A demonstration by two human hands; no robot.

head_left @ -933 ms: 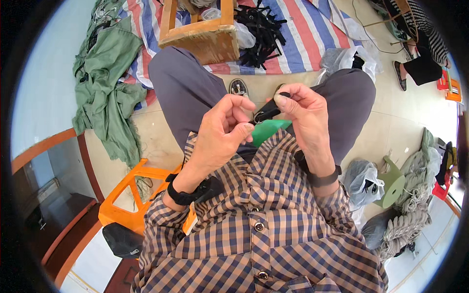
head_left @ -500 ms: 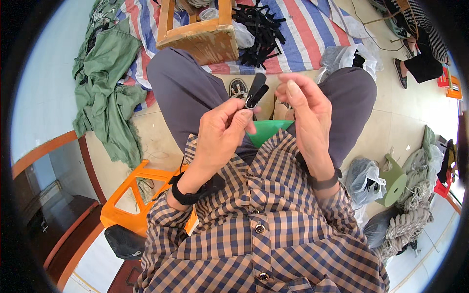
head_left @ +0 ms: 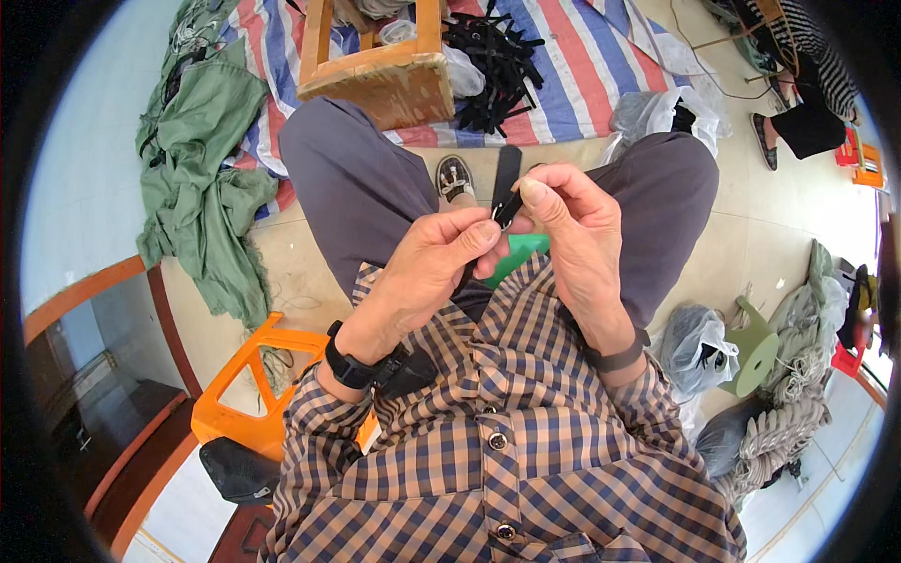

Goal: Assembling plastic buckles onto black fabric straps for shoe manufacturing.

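Observation:
Over my lap, my left hand (head_left: 441, 251) pinches a black strap (head_left: 508, 174) close to a small metal ring (head_left: 498, 217) threaded on it. One strap end stands up beyond the fingers. My right hand (head_left: 577, 230) is closed on another end of the same strap, just right of the ring, between thumb and forefinger. Part of the strap behind the fingers is hidden. Below the hands, a piece of green material (head_left: 519, 258) shows between my knees.
A heap of black straps (head_left: 493, 75) lies on a striped sheet (head_left: 587, 66) ahead, beside a wooden stool (head_left: 375, 89). Green cloth (head_left: 202, 178) and an orange stool (head_left: 246, 375) are at left. Plastic bags (head_left: 696, 342) and rope bundles (head_left: 784, 436) lie at right. Another person's legs (head_left: 809, 127) show far right.
My right hand, apart from the strap before, has moved left and taken hold of one end. The left hand has shifted slightly right, and the strap ends now spread apart.

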